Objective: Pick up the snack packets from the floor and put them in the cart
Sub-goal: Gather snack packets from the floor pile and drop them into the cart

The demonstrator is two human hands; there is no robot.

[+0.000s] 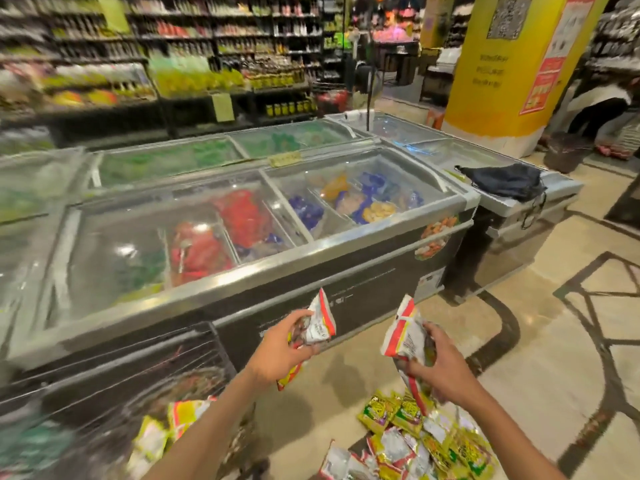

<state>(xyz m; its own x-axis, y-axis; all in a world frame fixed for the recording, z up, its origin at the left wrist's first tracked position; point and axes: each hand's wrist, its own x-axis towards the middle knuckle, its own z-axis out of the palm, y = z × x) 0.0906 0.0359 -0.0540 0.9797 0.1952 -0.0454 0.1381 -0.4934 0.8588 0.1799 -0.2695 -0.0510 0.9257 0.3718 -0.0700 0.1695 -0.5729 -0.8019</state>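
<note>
- Roughly midway, judging by how the packets are split between the cart and the floor.
- Left hand (282,355) is closed around a small bunch of snack packets (320,325), white with red and yellow edging, held up in front of the freezer (263,268) and just right of the cart.
- Right hand (438,367) is likewise clenched on a second bunch of packets (403,336), raised above the heap on the floor.
- Cart (138,368) stands at the lower left, its wire side blurred; several packets in the cart (183,415) already lie inside, so part of the job looks done.
- Pile on the floor (422,441) sits at the lower right on the tiled floor (519,375), a loose heap of green, yellow and white packets, well short of cleared.
- Neither handful is over the cart yet; both need carrying left and dropping in.
- After that, more trips to the heap look necessary, as many packets remain there.
- How full the cart is cannot be told, since motion blur hides much of its inside.
</note>
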